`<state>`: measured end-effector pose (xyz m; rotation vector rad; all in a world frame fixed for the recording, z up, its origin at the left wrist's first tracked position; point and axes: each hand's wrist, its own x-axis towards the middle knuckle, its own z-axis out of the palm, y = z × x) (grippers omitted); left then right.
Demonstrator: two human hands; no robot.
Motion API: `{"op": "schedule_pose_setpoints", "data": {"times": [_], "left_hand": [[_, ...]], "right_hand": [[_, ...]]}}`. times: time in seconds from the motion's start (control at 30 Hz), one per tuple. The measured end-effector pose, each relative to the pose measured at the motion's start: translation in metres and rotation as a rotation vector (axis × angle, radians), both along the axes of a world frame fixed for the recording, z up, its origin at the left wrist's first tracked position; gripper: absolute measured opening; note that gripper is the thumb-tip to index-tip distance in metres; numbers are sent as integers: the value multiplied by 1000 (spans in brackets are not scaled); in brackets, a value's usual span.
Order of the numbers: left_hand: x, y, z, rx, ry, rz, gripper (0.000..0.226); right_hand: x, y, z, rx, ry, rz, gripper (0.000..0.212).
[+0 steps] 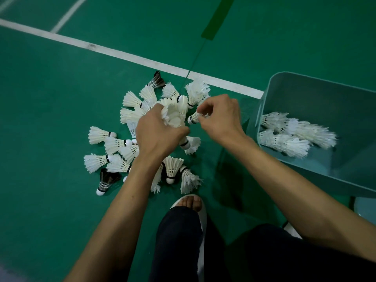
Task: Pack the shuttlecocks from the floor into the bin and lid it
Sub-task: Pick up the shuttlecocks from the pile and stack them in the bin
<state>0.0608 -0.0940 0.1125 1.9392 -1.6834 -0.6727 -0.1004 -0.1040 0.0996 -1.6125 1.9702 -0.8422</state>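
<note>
Clutching feathery conical stack (175,115), left hand (157,136), right hand (220,117) pinching shuttlecock (192,119)

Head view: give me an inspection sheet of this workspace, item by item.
Surface: green court floor with white lines.
Job's things: white feather shuttlecocks heaped on the floor, two dark-feathered shuttlecocks among them; pale teal plastic bin open, stacked shuttlecocks lying inside; no lid clearly seen.
Clutter: nothing seen.
Hands: left hand grips a nested stack of shuttlecocks; right hand pinches a single shuttlecock.
Cables: nothing seen.
Surroundings: person's foot in a white sandal, dark trousers.
</note>
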Motion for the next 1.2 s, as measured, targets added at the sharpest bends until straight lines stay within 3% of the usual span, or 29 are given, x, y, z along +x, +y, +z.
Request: {"op": "schedule_pose_setpoints", "data": {"times": [0.23,0.33,0.4,0.47,0.67,0.73,0.83,0.87,1.07,1.2], "left_hand": [[-46,-4,34,196,586,-217,31],[-80,-5,53,284,754,-230,40],[-107,-2,60,323,803,-265,35],[-138,3,65,349,775,-319,30],[-232,30,52,433,651,-446,28],[-258,36,37,474,587,-453,39],[-281,39,8,538,500,-440,77],[-286,38,0,550,489,-441,76],[-297,14,-29,578,438,-362,81],[-290,6,-22,613,431,-300,59]], "right_hand": [[-49,-3,67,-210,-181,-160,19],[-90,13,86,-241,-236,-268,12],[-123,30,90,-231,-271,-378,13],[-162,52,86,-156,-245,-478,16],[-247,124,45,322,53,-597,17],[-261,133,27,390,118,-656,18],[-269,137,3,527,272,-627,25],[-270,137,-5,559,298,-612,25],[-281,113,-23,600,90,-703,8],[-282,96,-34,615,-153,-813,10]]}}
